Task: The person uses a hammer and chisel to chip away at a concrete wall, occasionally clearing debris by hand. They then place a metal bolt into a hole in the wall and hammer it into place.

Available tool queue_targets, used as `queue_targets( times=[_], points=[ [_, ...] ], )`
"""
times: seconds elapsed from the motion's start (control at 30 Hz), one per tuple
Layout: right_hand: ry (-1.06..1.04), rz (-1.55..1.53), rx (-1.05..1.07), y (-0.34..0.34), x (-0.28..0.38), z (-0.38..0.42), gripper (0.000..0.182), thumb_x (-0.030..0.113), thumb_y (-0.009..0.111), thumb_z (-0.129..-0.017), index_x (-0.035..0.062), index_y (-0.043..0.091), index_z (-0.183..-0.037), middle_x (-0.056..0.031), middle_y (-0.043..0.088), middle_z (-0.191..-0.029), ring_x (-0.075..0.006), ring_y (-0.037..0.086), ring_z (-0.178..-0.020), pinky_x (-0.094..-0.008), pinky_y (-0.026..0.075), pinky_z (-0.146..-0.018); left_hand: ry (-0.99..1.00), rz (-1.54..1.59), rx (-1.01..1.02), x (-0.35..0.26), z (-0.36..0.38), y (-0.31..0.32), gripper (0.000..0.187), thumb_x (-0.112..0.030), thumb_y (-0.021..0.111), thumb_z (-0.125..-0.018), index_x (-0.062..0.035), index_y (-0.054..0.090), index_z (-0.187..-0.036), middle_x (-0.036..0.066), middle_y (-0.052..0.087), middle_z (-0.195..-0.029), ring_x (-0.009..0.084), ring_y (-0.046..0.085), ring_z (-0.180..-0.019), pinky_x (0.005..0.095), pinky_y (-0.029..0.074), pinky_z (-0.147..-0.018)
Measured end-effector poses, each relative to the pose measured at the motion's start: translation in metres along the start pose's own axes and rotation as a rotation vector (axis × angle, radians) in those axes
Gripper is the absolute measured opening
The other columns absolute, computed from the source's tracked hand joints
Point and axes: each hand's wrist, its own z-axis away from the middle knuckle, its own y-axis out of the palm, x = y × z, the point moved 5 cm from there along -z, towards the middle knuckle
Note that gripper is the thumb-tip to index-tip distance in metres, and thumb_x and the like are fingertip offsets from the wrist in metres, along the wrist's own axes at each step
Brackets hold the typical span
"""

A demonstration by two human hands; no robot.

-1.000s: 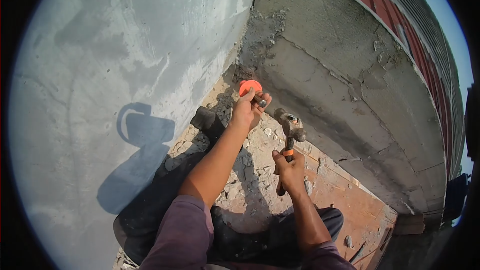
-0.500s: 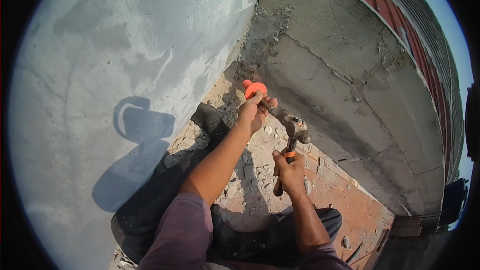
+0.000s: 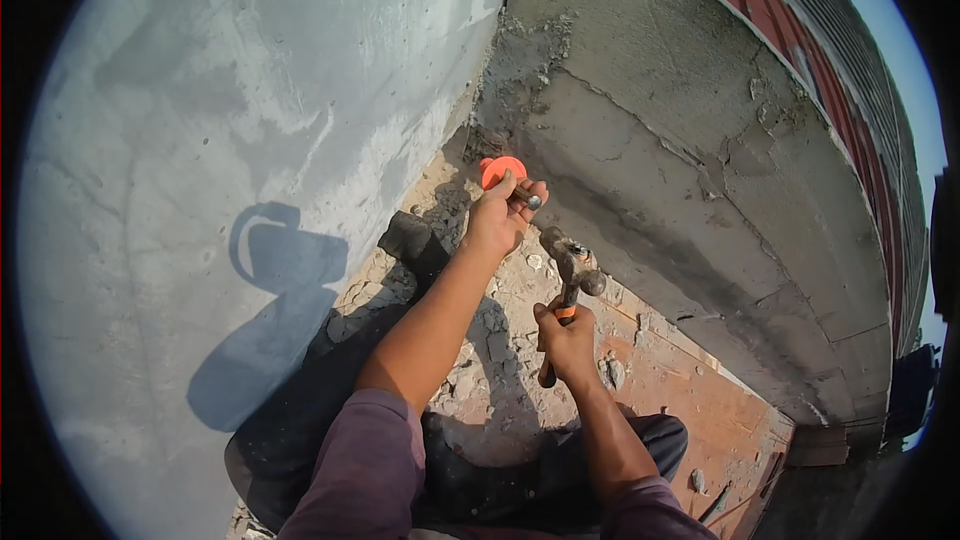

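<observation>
My left hand point(image 3: 503, 217) is closed around a chisel point(image 3: 527, 198) with an orange hand guard point(image 3: 502, 173). The chisel's round metal striking end faces back toward me, and its far tip is hidden near the corner of the walls. My right hand point(image 3: 568, 342) grips a hammer point(image 3: 573, 265) by its dark handle, which has an orange band. The hammer's head is a short gap away from the chisel's end, to its lower right.
A smooth grey wall point(image 3: 200, 90) rises on the left, bearing my shadow. Rough, cracked concrete point(image 3: 680, 150) curves along the right. Broken rubble point(image 3: 470, 380) covers the floor between my legs, beside a reddish-brown board point(image 3: 690, 410).
The hammer head has drawn back from the chisel's striking end, leaving a gap. Both hands sit slightly further left in view, still holding their tools.
</observation>
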Motion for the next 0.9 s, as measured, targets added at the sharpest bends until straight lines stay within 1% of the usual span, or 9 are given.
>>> queue_targets(
  times=[0.1, 0.27, 0.33, 0.4, 0.47, 0.53, 0.6, 0.63, 0.9],
  points=[
    [-0.128, 0.026, -0.062, -0.021, 0.054, 0.023, 0.025, 0.016, 0.072, -0.091, 0.0034, 0.055, -0.076, -0.0022, 0.055, -0.058, -0.0111, 0.051, -0.048, -0.0282, 0.044, -0.048, -0.012, -0.024, 0.089, 0.004, 0.003, 0.001, 0.028, -0.024, 0.054, -0.103, 0.0025, 0.061, -0.095, 0.013, 0.064, -0.091, 0.0249, 0.068, -0.092, 0.0419, 0.056, -0.098],
    [-1.140, -0.263, -0.165, -0.070, 0.193, 0.065, 0.023, 0.015, 0.060, -0.098, 0.0062, 0.045, -0.084, -0.0051, 0.049, -0.065, -0.0122, 0.047, -0.058, -0.0321, 0.049, -0.059, -0.005, -0.018, 0.118, -0.001, 0.001, 0.002, 0.030, -0.024, 0.053, -0.104, 0.0026, 0.063, -0.094, 0.013, 0.065, -0.090, 0.0245, 0.068, -0.092, 0.0431, 0.055, -0.100],
    [-1.333, -0.367, -0.283, -0.068, 0.201, 0.070, 0.023, 0.016, 0.057, -0.100, 0.0067, 0.044, -0.084, -0.0046, 0.049, -0.065, -0.0129, 0.048, -0.059, -0.0337, 0.048, -0.059, -0.009, -0.019, 0.091, -0.003, -0.001, 0.002, 0.030, -0.024, 0.052, -0.104, 0.0024, 0.062, -0.095, 0.013, 0.066, -0.091, 0.0250, 0.068, -0.092, 0.0425, 0.055, -0.099],
    [-1.213, -0.328, -0.361, -0.036, 0.149, 0.035, 0.024, 0.016, 0.055, -0.100, 0.0076, 0.046, -0.080, -0.0020, 0.049, -0.065, -0.0135, 0.048, -0.059, -0.0333, 0.045, -0.059, -0.013, -0.018, 0.067, 0.000, 0.001, 0.003, 0.029, -0.024, 0.053, -0.104, 0.0020, 0.062, -0.096, 0.013, 0.066, -0.092, 0.0254, 0.068, -0.092, 0.0423, 0.055, -0.097],
    [-0.023, 0.267, 0.042, -0.004, 0.032, -0.027, 0.029, 0.018, 0.069, -0.093, 0.0048, 0.053, -0.072, -0.0004, 0.055, -0.061, -0.0133, 0.046, -0.049, -0.0324, 0.042, -0.049, -0.027, -0.150, 0.025, 0.001, 0.004, -0.002, 0.027, -0.025, 0.055, -0.103, 0.0009, 0.061, -0.098, 0.012, 0.065, -0.093, 0.0257, 0.068, -0.092, 0.0427, 0.056, -0.095],
    [-0.035, -0.051, 0.006, 0.000, -0.012, -0.014, 0.030, 0.020, 0.074, -0.089, 0.0027, 0.055, -0.073, -0.0013, 0.055, -0.060, -0.0108, 0.047, -0.046, -0.0304, 0.040, -0.044, -0.059, -0.235, 0.017, -0.001, -0.001, -0.008, 0.025, -0.025, 0.056, -0.102, -0.0002, 0.060, -0.100, 0.011, 0.064, -0.092, 0.0260, 0.068, -0.090, 0.0434, 0.057, -0.092],
    [0.063, -0.032, 0.018, -0.015, -0.007, 0.025, 0.031, 0.022, 0.073, -0.092, 0.0056, 0.056, -0.072, -0.0016, 0.053, -0.055, -0.0113, 0.050, -0.045, -0.0292, 0.041, -0.042, -0.123, -0.234, -0.009, 0.016, 0.005, -0.038, 0.024, -0.025, 0.058, -0.102, -0.0014, 0.059, -0.102, 0.009, 0.063, -0.089, 0.0261, 0.069, -0.088, 0.0445, 0.058, -0.088],
    [0.098, -0.030, 0.015, -0.025, -0.004, 0.041, 0.028, 0.021, 0.073, -0.091, 0.0033, 0.057, -0.076, -0.0004, 0.054, -0.060, -0.0084, 0.050, -0.048, -0.0271, 0.043, -0.043, -0.110, -0.234, -0.122, 0.024, 0.011, -0.039, 0.017, -0.025, 0.058, -0.101, -0.0093, 0.059, -0.095, 0.003, 0.060, -0.078, 0.0192, 0.066, -0.069, 0.0332, 0.047, -0.056],
    [0.451, -0.576, 0.123, -0.061, -0.091, 0.102, 0.013, 0.015, 0.063, -0.093, 0.0042, 0.058, -0.087, -0.0055, 0.055, -0.059, -0.0179, 0.055, -0.047, -0.0352, 0.051, -0.047, -0.258, -0.503, -0.318, 0.010, 0.044, -0.103, 0.006, -0.012, 0.060, -0.091, -0.0088, 0.056, -0.088, -0.002, 0.045, -0.064, 0.0098, 0.042, -0.049, 0.0271, 0.038, -0.047]
  ],
)
